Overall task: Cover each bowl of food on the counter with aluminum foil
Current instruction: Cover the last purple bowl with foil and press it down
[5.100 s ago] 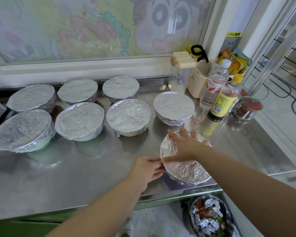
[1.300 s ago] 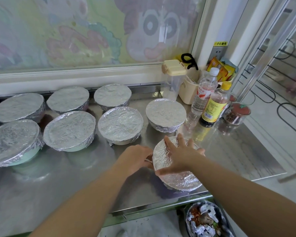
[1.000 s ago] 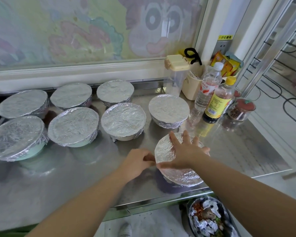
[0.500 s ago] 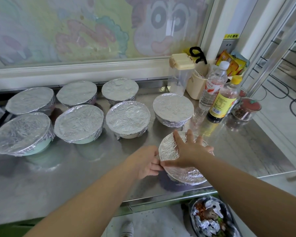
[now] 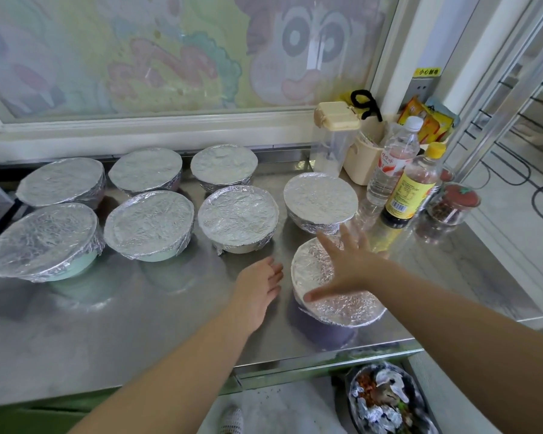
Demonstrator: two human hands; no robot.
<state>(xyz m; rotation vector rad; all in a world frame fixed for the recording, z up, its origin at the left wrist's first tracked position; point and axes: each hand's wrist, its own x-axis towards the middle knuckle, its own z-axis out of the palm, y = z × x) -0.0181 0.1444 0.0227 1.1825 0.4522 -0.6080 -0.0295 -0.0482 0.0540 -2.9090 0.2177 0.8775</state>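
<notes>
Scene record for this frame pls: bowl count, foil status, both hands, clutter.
count: eight bowls on the steel counter
foil status: all eight covered, none bare
near bowl: purple, at the front edge, foil on top
right hand: open, fingers spread over that foil; contact unclear
left hand: open, beside the near bowl, holding nothing
clutter, right: water bottle, yellow-capped bottle, red-lidded jar
below counter: bin with foil scraps

Seven bowls [image 5: 151, 223] are ranged in two rows on the worktop [image 5: 123, 324]; an eighth bowl [image 5: 342, 308] is set before them, rightward — bottles [image 5: 411, 189] behind, a bin [image 5: 386, 399] seemingly below.
</notes>
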